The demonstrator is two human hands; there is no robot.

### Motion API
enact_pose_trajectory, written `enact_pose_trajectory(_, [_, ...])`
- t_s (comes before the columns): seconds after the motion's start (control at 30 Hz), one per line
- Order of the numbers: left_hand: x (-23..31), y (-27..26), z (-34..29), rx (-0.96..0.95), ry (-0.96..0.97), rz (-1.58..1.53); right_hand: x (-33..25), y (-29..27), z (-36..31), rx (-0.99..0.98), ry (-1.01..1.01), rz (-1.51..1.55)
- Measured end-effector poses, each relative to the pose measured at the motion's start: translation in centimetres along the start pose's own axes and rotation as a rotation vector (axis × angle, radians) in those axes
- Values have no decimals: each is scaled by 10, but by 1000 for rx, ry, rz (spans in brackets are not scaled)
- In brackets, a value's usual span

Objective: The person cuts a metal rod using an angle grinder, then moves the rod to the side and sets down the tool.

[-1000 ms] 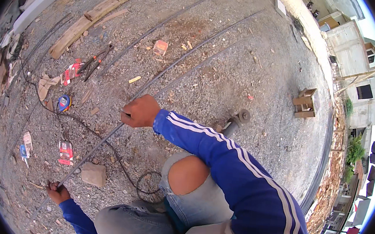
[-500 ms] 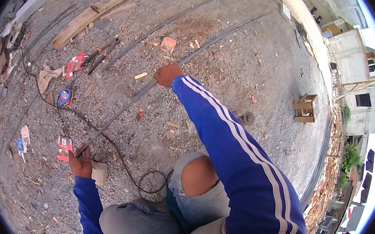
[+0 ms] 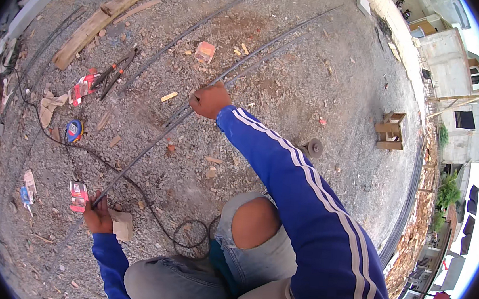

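Note:
A long thin grey metal rod (image 3: 150,146) runs diagonally over the gravel from the lower left to the upper right. My right hand (image 3: 211,100) is closed around it near the middle of the view. Lower left, my left hand (image 3: 98,217) has its fingers curled on the same rod. A fainter line runs beside the rod near my right hand; whether it is a second rod or a shadow I cannot tell. Close to my left hand lie a red and white packet (image 3: 78,197) and a beige piece of card or paper (image 3: 121,226).
Orange-handled pliers or cutters (image 3: 112,74) rest by another red packet (image 3: 83,88). A blue tape measure (image 3: 74,130) lies near a black cable (image 3: 128,181). Another rod (image 3: 187,33), a timber beam (image 3: 106,10) and a small wooden stand (image 3: 390,130) are farther off.
The rod has risen slightly off the ground at my right hand, and a separate line now shows beside it. My right hand has shifted a little left, still gripping.

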State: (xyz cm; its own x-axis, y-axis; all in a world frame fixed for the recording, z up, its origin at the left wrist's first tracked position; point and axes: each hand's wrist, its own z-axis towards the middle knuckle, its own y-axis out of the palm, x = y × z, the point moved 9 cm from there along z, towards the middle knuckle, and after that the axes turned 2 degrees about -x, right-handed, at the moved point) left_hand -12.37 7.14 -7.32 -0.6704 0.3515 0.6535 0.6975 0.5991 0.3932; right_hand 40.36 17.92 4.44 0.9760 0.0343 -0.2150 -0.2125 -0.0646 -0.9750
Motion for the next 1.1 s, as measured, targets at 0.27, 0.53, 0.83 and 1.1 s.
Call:
enact_pose_trajectory(0.27, [-10, 28, -24, -8, -211, 243, 5, 22, 18, -54, 70, 79])
enact_pose_trajectory(0.53, [-22, 65, -13, -178, 30, 1029, 66, 24, -25, 175, 430, 300])
enact_pose_trajectory(0.83, [-27, 135, -44, -464, 688, 1757, 137, 54, -97, -180, 708, 176])
enact_pose_trajectory(1.1, [-59, 229, -48, -675, 706, 1830, 126, 74, -98, -26, 689, 194])
